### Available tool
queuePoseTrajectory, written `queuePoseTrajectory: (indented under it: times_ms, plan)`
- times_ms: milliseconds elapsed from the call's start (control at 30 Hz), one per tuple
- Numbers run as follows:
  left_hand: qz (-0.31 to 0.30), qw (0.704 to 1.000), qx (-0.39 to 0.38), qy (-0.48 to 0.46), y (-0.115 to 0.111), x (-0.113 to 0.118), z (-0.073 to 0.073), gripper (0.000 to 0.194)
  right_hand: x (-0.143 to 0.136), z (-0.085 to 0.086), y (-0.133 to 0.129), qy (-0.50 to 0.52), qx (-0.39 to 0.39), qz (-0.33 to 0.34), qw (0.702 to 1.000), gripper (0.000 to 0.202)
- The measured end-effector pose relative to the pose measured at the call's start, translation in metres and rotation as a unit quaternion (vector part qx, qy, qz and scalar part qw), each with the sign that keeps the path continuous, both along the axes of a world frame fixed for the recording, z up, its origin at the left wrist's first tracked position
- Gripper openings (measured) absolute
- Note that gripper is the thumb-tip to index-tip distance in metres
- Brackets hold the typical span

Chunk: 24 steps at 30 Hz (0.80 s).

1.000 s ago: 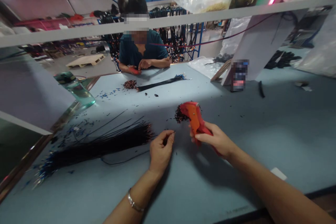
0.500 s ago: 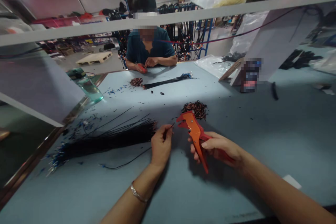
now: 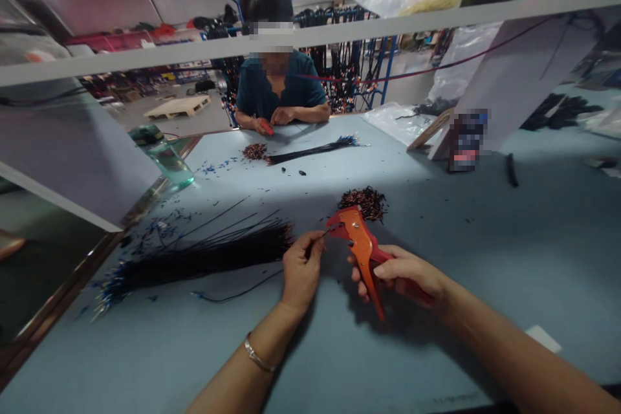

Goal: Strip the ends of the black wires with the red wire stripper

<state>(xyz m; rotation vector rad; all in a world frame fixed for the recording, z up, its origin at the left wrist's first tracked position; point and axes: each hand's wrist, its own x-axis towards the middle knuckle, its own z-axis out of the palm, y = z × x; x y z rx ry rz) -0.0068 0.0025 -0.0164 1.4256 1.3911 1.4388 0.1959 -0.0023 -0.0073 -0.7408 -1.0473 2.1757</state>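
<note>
**Wire end right at the wire stripper's mouth, lining-up stage by the look of it**

So, the middle of the frame is where it's all happening. The left hand (image 3: pixel 301 272) is pinching a thin dark wire (image 3: pixel 328 233) between thumb and fingertips, with a short bit poking out toward the right. The right hand (image 3: pixel 407 272) is wrapped round a red-and-orange wire stripper (image 3: pixel 361 242), its head tipped to the upper left and its two handles standing apart. The wire's tip is right at the tool's jaws; can't tell from here whether it's properly seated inside or only touching.

I'd call this the feeding-in step, just short of the squeeze. To my eye, the next move calls for a steady left pinch, the tip going straight in to the right depth, then the right hand closing the handles. Too shallow or crooked and I reckon you'd get a poor strip.

A thin black lead (image 3: pixel 242 292) with a blue end runs out left of the left hand. Could well be the same wire, but the hand hides the join. Just above it, left of centre, lies a fat black wire bundle (image 3: pixel 208 265), coppery ends to the right, blue ones to the left. A pile of dark and coppery clippings (image 3: pixel 366 202) sits on the worktop (image 3: pixel 339 362) right behind the tool's head.

Upper middle, a co-worker (image 3: pixel 281 81) sits across with a red tool (image 3: pixel 266 127) in hand.
</note>
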Motion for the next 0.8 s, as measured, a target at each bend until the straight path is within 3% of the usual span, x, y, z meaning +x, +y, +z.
queuePoseTrajectory:
  times_ms: [800]
  plan:
    - [-0.007, 1.0, -0.001, -0.011, -0.0021, 0.002, -0.0024, 0.018, -0.0024, 0.001, -0.0017, -0.029, -0.017, 0.014, 0.999, 0.035]
